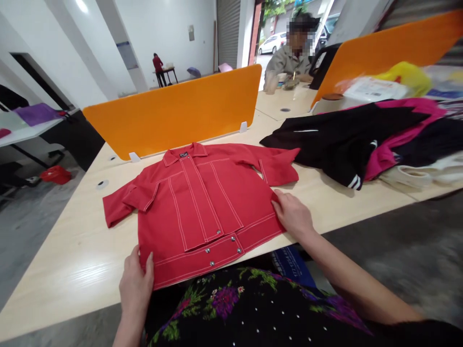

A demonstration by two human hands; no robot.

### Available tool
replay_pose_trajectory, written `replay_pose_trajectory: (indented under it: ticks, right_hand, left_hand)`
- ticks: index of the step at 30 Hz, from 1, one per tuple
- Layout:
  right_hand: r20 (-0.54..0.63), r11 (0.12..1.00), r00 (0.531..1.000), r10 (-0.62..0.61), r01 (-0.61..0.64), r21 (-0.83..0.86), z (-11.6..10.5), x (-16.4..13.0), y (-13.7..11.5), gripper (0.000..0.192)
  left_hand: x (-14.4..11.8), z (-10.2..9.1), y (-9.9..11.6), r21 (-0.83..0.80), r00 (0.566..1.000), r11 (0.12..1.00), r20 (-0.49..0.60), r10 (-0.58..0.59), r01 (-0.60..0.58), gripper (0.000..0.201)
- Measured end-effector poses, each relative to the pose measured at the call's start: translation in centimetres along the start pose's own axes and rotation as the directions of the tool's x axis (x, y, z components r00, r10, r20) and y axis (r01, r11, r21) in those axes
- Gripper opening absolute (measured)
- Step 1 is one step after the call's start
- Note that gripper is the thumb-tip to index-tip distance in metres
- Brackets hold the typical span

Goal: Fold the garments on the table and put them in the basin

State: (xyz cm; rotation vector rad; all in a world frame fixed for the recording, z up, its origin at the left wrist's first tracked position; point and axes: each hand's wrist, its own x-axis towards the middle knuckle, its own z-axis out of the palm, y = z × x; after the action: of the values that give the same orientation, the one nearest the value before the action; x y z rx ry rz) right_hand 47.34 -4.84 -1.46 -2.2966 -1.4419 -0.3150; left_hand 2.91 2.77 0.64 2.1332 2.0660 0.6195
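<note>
A red jacket (202, 202) with white stitching lies front up and spread out on the pale wooden table (72, 260). Its collar points away from me, and metal snaps show along the hem band nearest me. The sleeves are folded partway, with cuffs turned outward. My left hand (135, 282) holds the jacket's lower left side edge, thumb on top of the cloth. At the lower right side edge, my right hand (293, 216) grips the cloth; its fingertips are partly hidden at the fabric.
An orange divider (181, 113) stands behind the jacket. To the right lie black garments (325, 140) and a pink garment (379, 161), with plastic bags (379, 89) behind. Another person (289, 62) sits beyond the divider at the far right; someone else (158, 65) stands by a distant table.
</note>
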Motion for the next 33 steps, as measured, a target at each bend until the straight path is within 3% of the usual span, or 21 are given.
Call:
replay_pose_trajectory:
  ticks: [5,9,12,15,18,21,23,25,26,29,30,31,33]
  right_hand:
    - [0.007,0.944,0.996,-0.092,0.085,0.318,0.2,-1.3,-0.6,0.028]
    - [0.045,0.942,0.989,-0.141,0.120,0.313,-0.3,-1.7,0.0,0.029]
    - [-0.040,0.951,0.998,-0.049,0.059,0.304,-0.9,-0.3,1.2,0.027]
    - [-0.139,0.981,0.990,0.018,0.009,0.193,-1.1,2.3,2.7,0.036]
    - [-0.067,0.994,0.996,-0.058,0.064,0.085,-0.5,5.0,3.8,0.040]
    - [-0.066,0.967,0.997,-0.032,0.048,0.250,0.3,7.3,4.9,0.020]
    - [-0.132,0.925,0.990,0.057,-0.003,0.380,0.1,9.0,6.1,0.019]
    - [-0.246,0.850,0.943,0.222,-0.064,0.523,-0.9,11.0,7.7,0.023]
    - [-0.301,0.790,0.896,0.327,-0.085,0.607,-1.8,12.0,8.6,0.024]
    - [-0.330,0.514,0.679,0.656,-0.081,0.854,-5.0,15.0,11.0,0.013]
    - [-0.305,0.449,0.632,0.712,-0.076,0.890,-6.1,15.8,11.6,0.008]
    - [-0.276,0.399,0.604,0.748,-0.075,0.914,-7.2,16.5,12.0,0.004]
    - [-0.209,0.303,0.600,0.773,-0.060,0.951,-9.1,17.8,12.3,0.003]
  left_hand:
    - [-0.1,0.5,-2.8,-0.037,0.994,0.995,-0.050,0.096,-0.098,0.039]
    - [-0.3,-0.9,-4.3,0.139,0.990,0.983,-0.051,0.131,-0.123,0.042]
    - [1.2,-2.1,-2.0,0.185,0.939,0.943,-0.154,0.307,-0.278,0.048]
    - [3.8,-1.4,2.1,0.102,0.838,0.852,-0.154,0.524,-0.514,0.051]
    - [5.7,1.8,6.0,0.065,0.749,0.747,-0.005,0.663,-0.661,0.052]
    - [6.3,5.3,7.9,0.099,0.702,0.697,0.178,0.690,-0.710,0.055]
    - [6.3,6.7,8.1,0.129,0.680,0.671,0.229,0.697,-0.731,0.056]
    - [6.2,7.2,7.7,0.160,0.664,0.646,0.222,0.714,-0.747,0.057]
    - [6.2,7.3,7.4,0.174,0.662,0.638,0.211,0.720,-0.750,0.057]
    - [6.4,7.4,6.7,0.203,0.659,0.627,0.192,0.728,-0.752,0.057]
    - [6.5,7.5,6.6,0.205,0.656,0.624,0.191,0.730,-0.754,0.057]
    - [6.5,7.5,6.5,0.205,0.652,0.619,0.192,0.734,-0.758,0.057]
    - [6.5,7.7,6.5,0.203,0.648,0.616,0.191,0.738,-0.761,0.057]
